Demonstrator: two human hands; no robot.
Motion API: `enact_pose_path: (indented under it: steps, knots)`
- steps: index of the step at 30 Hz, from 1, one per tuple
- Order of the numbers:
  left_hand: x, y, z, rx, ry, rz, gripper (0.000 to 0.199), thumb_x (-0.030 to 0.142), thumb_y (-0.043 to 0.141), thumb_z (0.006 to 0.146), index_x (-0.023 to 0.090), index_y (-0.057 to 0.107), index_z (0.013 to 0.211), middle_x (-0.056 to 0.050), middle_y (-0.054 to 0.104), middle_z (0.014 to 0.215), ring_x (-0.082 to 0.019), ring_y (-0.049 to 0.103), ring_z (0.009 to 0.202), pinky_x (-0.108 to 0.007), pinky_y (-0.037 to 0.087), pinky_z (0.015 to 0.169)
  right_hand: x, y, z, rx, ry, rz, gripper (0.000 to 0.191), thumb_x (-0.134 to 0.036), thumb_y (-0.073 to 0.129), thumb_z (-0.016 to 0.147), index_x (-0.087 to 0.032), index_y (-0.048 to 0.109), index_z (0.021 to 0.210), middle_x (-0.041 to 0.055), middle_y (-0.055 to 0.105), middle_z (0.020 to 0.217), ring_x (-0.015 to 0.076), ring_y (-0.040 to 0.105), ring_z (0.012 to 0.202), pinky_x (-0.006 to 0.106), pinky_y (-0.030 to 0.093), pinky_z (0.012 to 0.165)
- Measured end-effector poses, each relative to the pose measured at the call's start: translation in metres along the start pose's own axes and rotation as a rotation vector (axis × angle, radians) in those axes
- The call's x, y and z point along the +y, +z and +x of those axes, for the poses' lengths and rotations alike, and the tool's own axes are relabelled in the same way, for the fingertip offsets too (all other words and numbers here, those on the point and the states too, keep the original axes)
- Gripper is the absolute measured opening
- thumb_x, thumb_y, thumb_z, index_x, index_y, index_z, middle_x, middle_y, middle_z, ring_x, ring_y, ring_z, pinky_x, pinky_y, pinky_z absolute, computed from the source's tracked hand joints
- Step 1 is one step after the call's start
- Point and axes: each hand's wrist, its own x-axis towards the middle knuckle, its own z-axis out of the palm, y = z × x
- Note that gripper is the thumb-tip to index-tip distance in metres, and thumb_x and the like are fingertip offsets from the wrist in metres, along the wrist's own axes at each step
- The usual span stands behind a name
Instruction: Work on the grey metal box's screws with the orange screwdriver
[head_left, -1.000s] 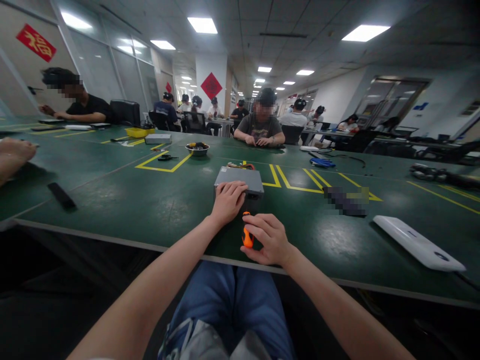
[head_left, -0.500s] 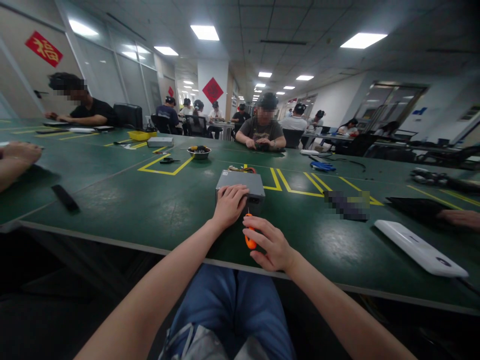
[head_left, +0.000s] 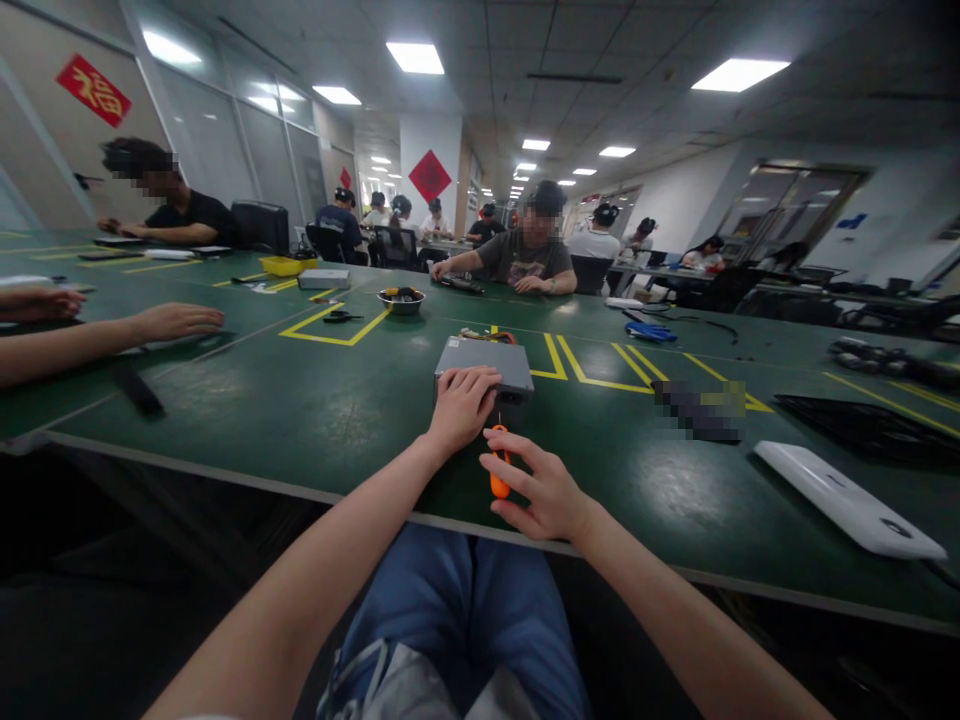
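Note:
A grey metal computer power supply [head_left: 491, 363] stands on the green table in front of me, a bundle of coloured wires coming out of its far side. My left hand [head_left: 463, 405] lies over its near left edge, fingers stretched flat along the top; the thumb is hidden. Closer to me, my right hand [head_left: 541, 488] has its fingertips round the orange handle of a screwdriver [head_left: 499, 482]. The thin shaft points forward at the power supply's near face. Whether the tip touches a screw is too small to tell.
A metal bowl [head_left: 401, 300] of tools stands beyond to the left, with small black pieces [head_left: 341, 316] nearer. At right lie a white device [head_left: 847, 498], a black panel [head_left: 862, 425] and a blue cable [head_left: 649, 331]. A co-worker's hand [head_left: 176, 322] reaches in at left; another person sits opposite.
My hands, the screwdriver and the power supply keep nearly the same places; the right fingers shift slightly round the handle. The co-worker's arm at left has reached further over the table.

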Motion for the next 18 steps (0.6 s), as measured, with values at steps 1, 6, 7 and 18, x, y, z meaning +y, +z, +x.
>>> enact_pose_path:
  steps: [1, 6, 7, 18]
  knots:
    - [-0.0002, 0.0002, -0.0001, -0.003, 0.001, 0.001, 0.023, 0.025, 0.042, 0.090, 0.026, 0.054, 0.110, 0.000, 0.060, 0.119, -0.015, 0.049, 0.113, -0.035, 0.027, 0.098, -0.0003, -0.0005, 0.0003, -0.020, 0.000, -0.007, 0.035, -0.030, 0.044, 0.087, -0.016, 0.045, 0.118, 0.0170, 0.043, 0.123, 0.0274, 0.045, 0.120, 0.041, 0.050, 0.089]
    - [-0.0007, 0.0016, 0.0000, 0.004, -0.014, -0.006, 0.022, 0.025, 0.042, 0.090, 0.026, 0.054, 0.109, 0.000, 0.060, 0.119, -0.015, 0.049, 0.113, -0.036, 0.027, 0.098, -0.0011, 0.0020, -0.0005, 0.079, 0.010, 0.005, 0.036, -0.028, 0.053, 0.083, -0.015, 0.043, 0.114, 0.0164, 0.050, 0.115, 0.0256, 0.052, 0.114, 0.037, 0.052, 0.084]
    - [-0.0006, 0.0018, 0.0001, 0.003, -0.014, -0.008, 0.022, 0.025, 0.042, 0.090, 0.027, 0.054, 0.109, 0.000, 0.060, 0.120, -0.015, 0.049, 0.113, -0.036, 0.027, 0.099, -0.0009, 0.0027, -0.0007, 0.116, 0.015, 0.026, 0.038, -0.029, 0.056, 0.081, -0.016, 0.042, 0.113, 0.0158, 0.052, 0.113, 0.0248, 0.054, 0.111, 0.037, 0.053, 0.083]
    - [0.0002, 0.0007, 0.0004, -0.006, -0.004, -0.011, 0.022, 0.026, 0.045, 0.089, 0.026, 0.053, 0.109, 0.000, 0.059, 0.120, -0.016, 0.049, 0.113, -0.037, 0.027, 0.098, -0.0014, 0.0003, 0.0009, 0.042, 0.011, -0.055, 0.034, -0.030, 0.051, 0.084, -0.017, 0.044, 0.115, 0.0163, 0.048, 0.116, 0.0253, 0.053, 0.111, 0.037, 0.053, 0.081]
